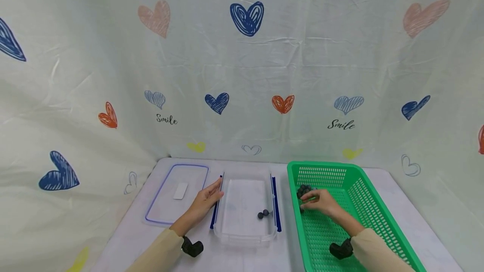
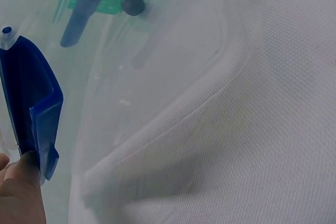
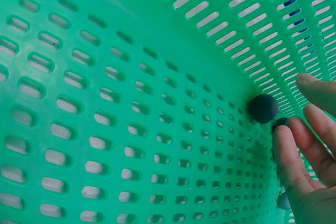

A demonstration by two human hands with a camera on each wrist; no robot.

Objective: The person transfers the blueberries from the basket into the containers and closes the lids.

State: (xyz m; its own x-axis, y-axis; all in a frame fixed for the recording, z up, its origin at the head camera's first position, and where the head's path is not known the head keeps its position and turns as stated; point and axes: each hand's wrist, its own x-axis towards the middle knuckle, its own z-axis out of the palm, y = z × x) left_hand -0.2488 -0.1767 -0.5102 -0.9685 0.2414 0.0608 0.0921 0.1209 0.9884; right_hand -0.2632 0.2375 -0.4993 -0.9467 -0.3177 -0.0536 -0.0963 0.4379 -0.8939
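Observation:
My left hand [image 1: 205, 202] rests at the left side of a clear plastic container [image 1: 242, 236], fingers mostly straight. In the left wrist view its thumb [image 2: 23, 187] touches a blue side latch [image 2: 44, 114], which hangs open. Two dark round berries [image 1: 261, 215] lie on the container's floor at the right. My right hand [image 1: 321, 202] is inside a green basket [image 1: 314, 242], at its left wall. Several dark berries [image 1: 303, 189] sit there. In the right wrist view one berry [image 3: 264, 108] lies in front of the fingertips, and another is partly hidden behind a finger; the thumb stands apart.
A clear lid [image 1: 159, 223] with a blue rim lies left of the container, a white rectangle [image 1: 180, 191] showing on it. Another blue latch [image 1: 277, 205] lies along the container's right side, between it and the basket. A heart-printed curtain [image 1: 249, 66] hangs behind the white table.

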